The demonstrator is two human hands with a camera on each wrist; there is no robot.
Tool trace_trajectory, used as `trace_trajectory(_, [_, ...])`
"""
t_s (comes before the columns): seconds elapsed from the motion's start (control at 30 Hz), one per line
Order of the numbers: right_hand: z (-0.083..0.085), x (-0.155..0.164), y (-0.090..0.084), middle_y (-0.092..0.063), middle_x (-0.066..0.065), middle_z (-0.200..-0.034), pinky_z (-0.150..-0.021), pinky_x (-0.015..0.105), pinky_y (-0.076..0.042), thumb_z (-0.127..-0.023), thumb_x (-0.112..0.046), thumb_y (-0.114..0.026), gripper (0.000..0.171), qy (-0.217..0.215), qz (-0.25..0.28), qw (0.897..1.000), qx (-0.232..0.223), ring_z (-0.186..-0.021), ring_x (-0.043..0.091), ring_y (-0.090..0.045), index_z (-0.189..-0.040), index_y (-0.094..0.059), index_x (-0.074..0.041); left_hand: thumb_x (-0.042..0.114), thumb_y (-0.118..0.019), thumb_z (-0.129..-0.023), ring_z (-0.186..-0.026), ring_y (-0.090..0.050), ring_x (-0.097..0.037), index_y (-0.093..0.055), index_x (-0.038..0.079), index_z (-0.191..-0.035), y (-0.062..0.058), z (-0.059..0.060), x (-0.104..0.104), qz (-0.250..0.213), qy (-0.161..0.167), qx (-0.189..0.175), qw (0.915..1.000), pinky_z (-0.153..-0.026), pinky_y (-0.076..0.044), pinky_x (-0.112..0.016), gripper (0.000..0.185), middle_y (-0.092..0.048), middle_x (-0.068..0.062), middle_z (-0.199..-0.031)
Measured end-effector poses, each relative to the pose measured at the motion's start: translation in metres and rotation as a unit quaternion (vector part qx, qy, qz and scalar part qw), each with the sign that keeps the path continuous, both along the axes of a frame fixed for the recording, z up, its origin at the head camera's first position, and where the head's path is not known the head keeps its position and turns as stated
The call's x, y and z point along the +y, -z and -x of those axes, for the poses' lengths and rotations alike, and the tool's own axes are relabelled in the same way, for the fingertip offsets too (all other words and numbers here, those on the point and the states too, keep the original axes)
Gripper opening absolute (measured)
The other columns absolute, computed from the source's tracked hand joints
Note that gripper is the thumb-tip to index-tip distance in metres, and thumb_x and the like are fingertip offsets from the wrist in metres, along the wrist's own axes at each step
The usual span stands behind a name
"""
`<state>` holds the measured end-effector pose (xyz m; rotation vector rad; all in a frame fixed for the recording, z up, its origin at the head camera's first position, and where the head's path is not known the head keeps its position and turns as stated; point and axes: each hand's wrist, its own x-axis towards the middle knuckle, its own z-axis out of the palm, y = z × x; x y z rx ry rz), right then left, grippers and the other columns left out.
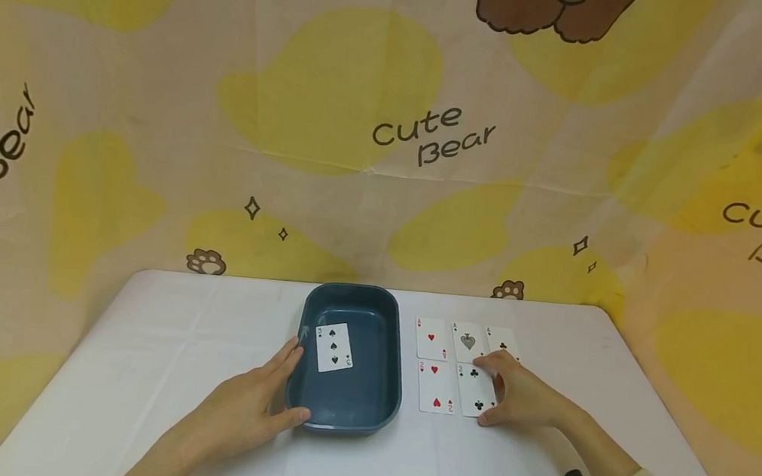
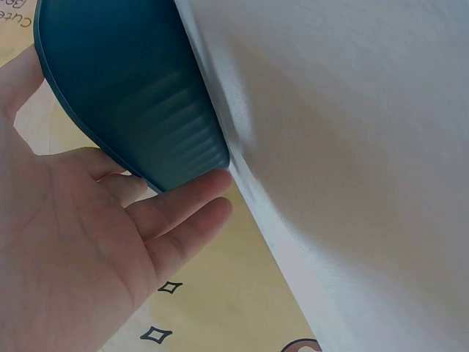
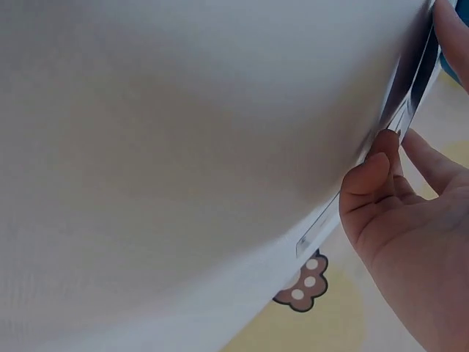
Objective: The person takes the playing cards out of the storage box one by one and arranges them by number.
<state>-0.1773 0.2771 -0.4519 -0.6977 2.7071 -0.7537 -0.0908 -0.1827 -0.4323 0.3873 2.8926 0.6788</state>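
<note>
only overhead: three of spades (image 1: 334, 346) inside tray (image 1: 379, 412).

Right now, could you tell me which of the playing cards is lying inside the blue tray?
The three of spades: it lies face up, alone, in the blue tray. The other cards lie on the white table, right of the tray.
</note>
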Motion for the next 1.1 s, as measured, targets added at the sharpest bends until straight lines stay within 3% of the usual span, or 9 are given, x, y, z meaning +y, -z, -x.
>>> trace_trajectory(0.57, [-0.001,-0.006,0.001,-0.049,0.010,-0.132,-0.085,0.030,-0.047,-0.066,-0.029,-0.100,0.091,0.026,-0.009,0.999,-0.017,-0.102,0.021,-0.051,-0.143,-0.059,-0.004,0.068,-0.067,-0.092,-0.138,-0.055,-0.039,-0.029,0.015,-0.167,-0.002,-0.002,-0.001,-0.005,0.004,0.002,1.0000,-0.106,-0.047,-0.062,0.099,-0.019,0.004,-0.174])
trace_trajectory(0.8, [-0.002,-0.005,-0.001,-0.049,0.008,-0.133,-0.089,0.037,-0.049,-0.067,-0.033,-0.100,0.091,0.037,-0.014,0.999,-0.012,-0.107,0.023,-0.053,-0.144,-0.059,-0.006,0.068,-0.066,-0.092,-0.136,-0.056,-0.040,-0.029,0.014,-0.167,-0.002,-0.002,-0.001,-0.006,0.007,0.005,0.9999,-0.105,-0.048,-0.062,0.099,-0.019,0.003,-0.174])
trace_trajectory(1.0, [0.000,-0.003,-0.013,-0.052,0.005,-0.122,-0.076,0.029,-0.046,-0.069,-0.032,-0.099,0.086,0.041,-0.013,0.999,0.003,-0.099,0.021,-0.049,-0.142,-0.061,-0.007,0.069,-0.065,-0.093,-0.136,-0.056,-0.039,-0.029,0.015,-0.167,-0.001,-0.001,-0.002,-0.004,0.008,0.005,0.9999,-0.104,-0.048,-0.061,0.098,-0.018,0.004,-0.174])
trace_trajectory(1.1, [0.002,-0.001,-0.021,-0.053,0.009,-0.126,-0.070,0.027,-0.044,-0.071,-0.030,-0.099,0.086,0.036,0.011,0.999,0.008,-0.098,0.024,-0.050,-0.143,-0.059,-0.006,0.069,-0.065,-0.093,-0.136,-0.057,-0.039,-0.029,0.015,-0.167,0.000,-0.001,-0.002,-0.004,0.009,0.007,0.9999,-0.104,-0.049,-0.061,0.098,-0.019,0.003,-0.174])
